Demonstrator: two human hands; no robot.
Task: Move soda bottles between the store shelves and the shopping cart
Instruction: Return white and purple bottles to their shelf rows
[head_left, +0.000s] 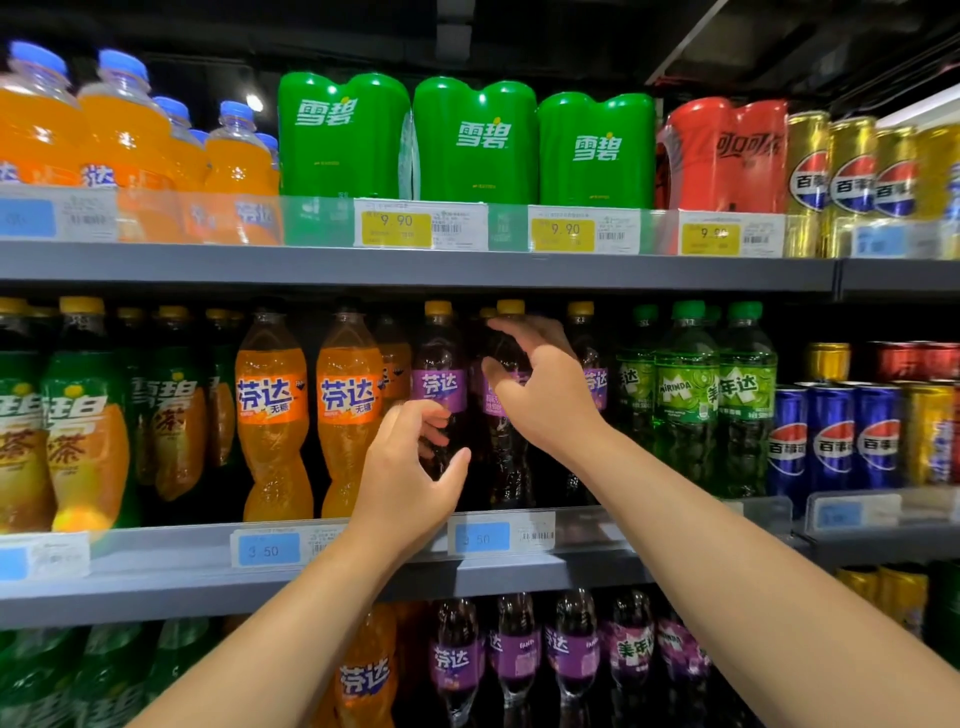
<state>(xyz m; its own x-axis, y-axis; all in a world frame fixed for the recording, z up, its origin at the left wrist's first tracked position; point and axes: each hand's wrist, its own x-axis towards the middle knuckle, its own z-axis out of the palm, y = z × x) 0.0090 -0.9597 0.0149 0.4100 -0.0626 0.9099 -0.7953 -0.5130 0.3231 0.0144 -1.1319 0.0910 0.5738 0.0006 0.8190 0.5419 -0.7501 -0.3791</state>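
Bright, even store light falls from above; one small lamp (254, 103) glows against the dark ceiling (571, 31). Glare speckles the orange bottles (272, 415). The shelf edge (415, 267) bows with wide-angle distortion, and both side margins blur.

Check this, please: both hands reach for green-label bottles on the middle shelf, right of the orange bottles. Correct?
Not quite. The head view shows the left hand and right hand reaching for purple-label bottles on the middle shelf, right of the orange bottles.

Dark grape bottles (440, 387) flash purple labels, yellow caps; orange bottles (271, 415) at nine o'clock, green packs (475, 140) at twelve.
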